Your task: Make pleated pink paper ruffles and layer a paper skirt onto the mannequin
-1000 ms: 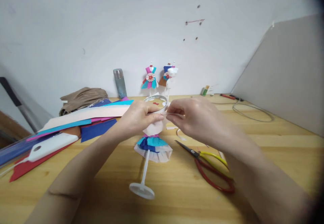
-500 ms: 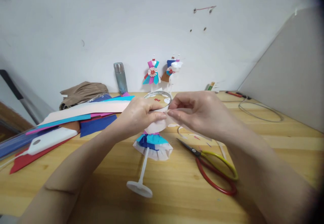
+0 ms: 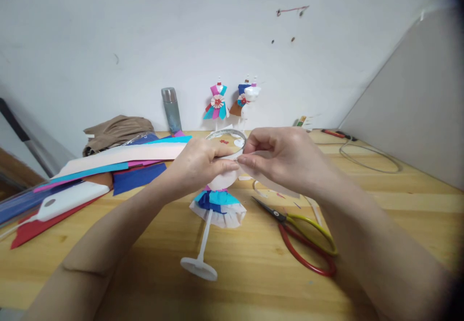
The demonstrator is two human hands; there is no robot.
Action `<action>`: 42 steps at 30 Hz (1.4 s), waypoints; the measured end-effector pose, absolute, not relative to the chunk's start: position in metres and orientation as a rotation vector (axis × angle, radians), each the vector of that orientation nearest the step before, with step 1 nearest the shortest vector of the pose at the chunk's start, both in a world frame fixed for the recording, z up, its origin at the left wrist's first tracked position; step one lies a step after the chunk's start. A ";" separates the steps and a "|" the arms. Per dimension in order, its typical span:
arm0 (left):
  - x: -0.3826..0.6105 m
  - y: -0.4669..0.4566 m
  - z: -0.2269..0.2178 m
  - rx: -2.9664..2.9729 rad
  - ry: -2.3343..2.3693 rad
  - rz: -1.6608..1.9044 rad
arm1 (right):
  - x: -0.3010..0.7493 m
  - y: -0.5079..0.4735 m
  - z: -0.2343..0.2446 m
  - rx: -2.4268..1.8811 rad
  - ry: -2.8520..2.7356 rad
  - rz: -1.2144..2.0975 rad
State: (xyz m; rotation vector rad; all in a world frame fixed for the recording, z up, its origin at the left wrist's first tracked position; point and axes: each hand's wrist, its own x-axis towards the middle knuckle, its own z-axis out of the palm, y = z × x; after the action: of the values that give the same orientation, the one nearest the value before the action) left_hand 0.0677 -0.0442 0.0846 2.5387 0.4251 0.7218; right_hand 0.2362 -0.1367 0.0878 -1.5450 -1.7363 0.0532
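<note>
My left hand (image 3: 203, 162) is closed, with its thumb pressing a piece of pale paper (image 3: 222, 182). Close beside it, my right hand (image 3: 286, 156) pinches the same pale paper between thumb and forefinger, and a flap of it hangs below that hand. Just behind the fingertips is a tape roll (image 3: 239, 135), its near side hidden by the left hand. Below the hands lies a small dress form with a white stand (image 3: 206, 236); its skirt (image 3: 221, 202) is layered in blue, turquoise and pale paper. Its upper part is covered by the pale paper.
Scissors (image 3: 279, 216) with red and yellow handles lie on the right. Coloured paper sheets (image 3: 119, 159) and a white glue gun (image 3: 67, 205) are at left. Dressed forms (image 3: 217, 101) and a bottle (image 3: 171, 110) stand by the wall. A cable (image 3: 366, 166) loops far right.
Both hands keep their hold on the pale paper; the right hand has turned slightly and shifted a little. The whole view has moved slightly.
</note>
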 end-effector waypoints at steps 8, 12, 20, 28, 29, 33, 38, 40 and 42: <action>0.068 -0.044 0.084 2.553 0.386 0.767 | 0.236 -0.135 0.089 -1.578 -1.670 0.133; 0.067 -0.044 0.083 2.574 0.316 0.798 | 0.240 -0.133 0.088 -1.595 -1.594 0.298; 0.065 -0.038 0.089 2.431 0.281 0.696 | 0.249 -0.121 0.084 -1.526 -1.526 0.438; 0.064 -0.026 0.092 2.172 0.415 0.535 | 0.256 -0.130 0.096 -1.505 -1.631 0.326; 0.063 -0.025 0.091 2.179 0.415 0.518 | 0.256 -0.130 0.096 -1.488 -1.664 0.312; 0.062 -0.022 0.089 2.209 0.399 0.456 | 0.255 -0.127 0.092 -1.497 -1.834 0.352; 0.061 -0.022 0.091 2.171 0.394 0.510 | 0.258 -0.121 0.086 -1.448 -1.810 0.762; 0.061 -0.021 0.092 2.139 0.352 0.553 | 0.261 -0.120 0.084 -1.393 -1.741 0.869; 0.060 -0.019 0.092 2.071 0.267 0.604 | 0.266 -0.118 0.082 -1.385 -1.674 0.860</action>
State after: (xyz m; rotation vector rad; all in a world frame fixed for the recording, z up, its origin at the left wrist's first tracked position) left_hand 0.0596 -0.0186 0.0922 2.0713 0.2665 0.6044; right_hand 0.2660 -0.1179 0.0822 -1.3852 -1.6742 0.8596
